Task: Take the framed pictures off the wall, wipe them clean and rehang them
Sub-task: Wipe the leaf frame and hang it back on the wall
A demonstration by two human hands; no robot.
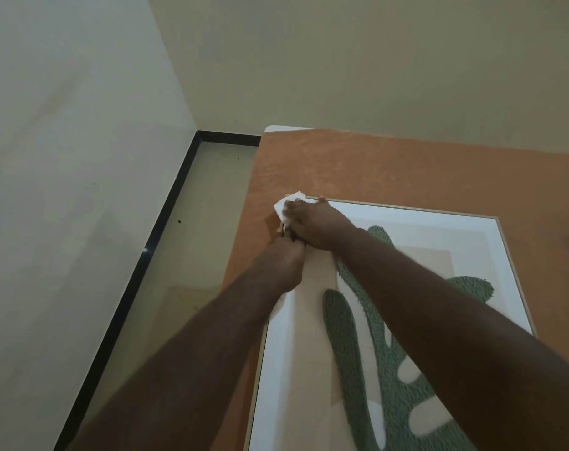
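Stage: wiping. One framed picture (406,320) off the wall, flat on the orange worktop (374,164) — removal done for this one; rest of the wipe and rehanging left. Right hand (315,224) at the far left corner of the frame, fingers curled on one white cloth (284,208), pressing it to the corner. Left hand (284,262) just beside it, at the frame's left edge — grip apparently pinching that edge, not fully visible. Count: one picture, one cloth, two hands. Other pictures: none in view.
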